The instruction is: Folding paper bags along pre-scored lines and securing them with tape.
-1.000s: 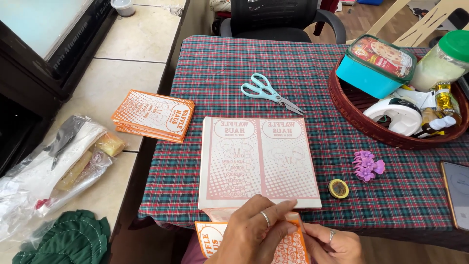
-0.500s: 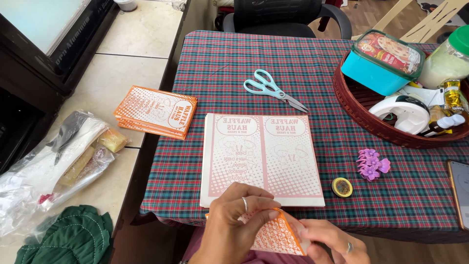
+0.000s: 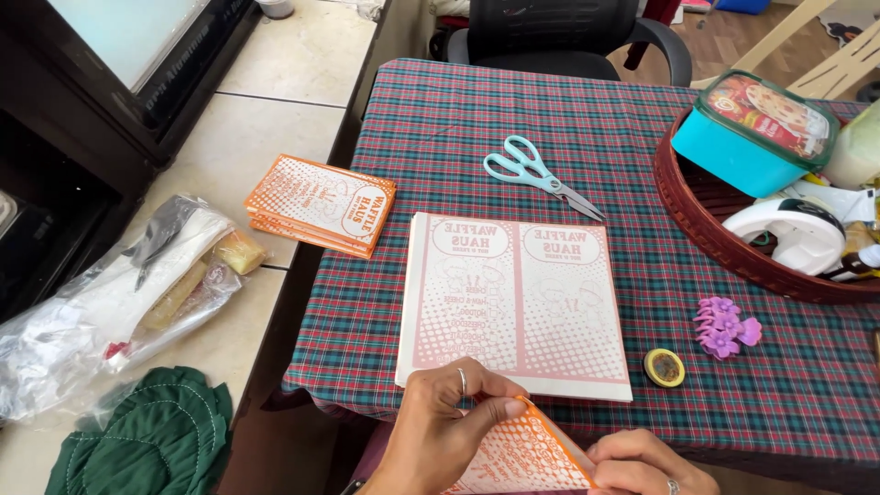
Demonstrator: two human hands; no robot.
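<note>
As both hands pinch orange paper

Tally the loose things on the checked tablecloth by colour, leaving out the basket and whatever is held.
Pink and white: 1, the stack of printed sheets
Teal: 1, the scissors
Purple: 1, the hair clip
Yellow: 1, the tape roll
Total: 4

Head camera looks steeply down, close over the checked table

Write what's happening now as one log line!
left hand: pinching orange paper sleeve | right hand: holding same sleeve | printed sheets: flat on table | scissors: untouched
</note>
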